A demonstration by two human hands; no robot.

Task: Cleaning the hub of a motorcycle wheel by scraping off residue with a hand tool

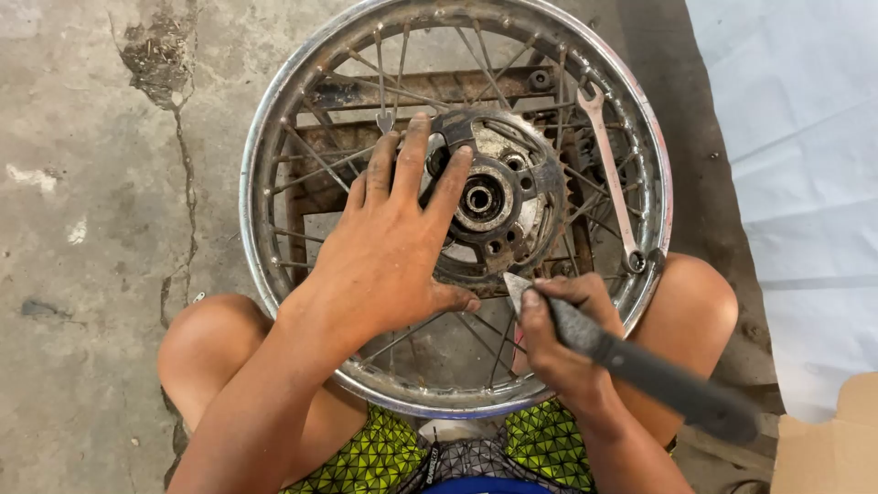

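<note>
A rusty spoked wheel rim (265,137) lies flat over a metal stand, between my knees. My left hand (389,247) rests spread on the wheel's hub (489,197), fingers on its sprocket plate. My right hand (562,343) grips a dark-handled flat tool (640,366). The tool's pale blade tip (514,285) touches the hub's lower edge, next to my left thumb.
A long combination wrench (611,174) lies across the spokes on the right side of the rim. A pale sheet (805,165) covers the floor at right, with a cardboard corner (837,448) at bottom right. Cracked concrete floor (101,201) spreads to the left.
</note>
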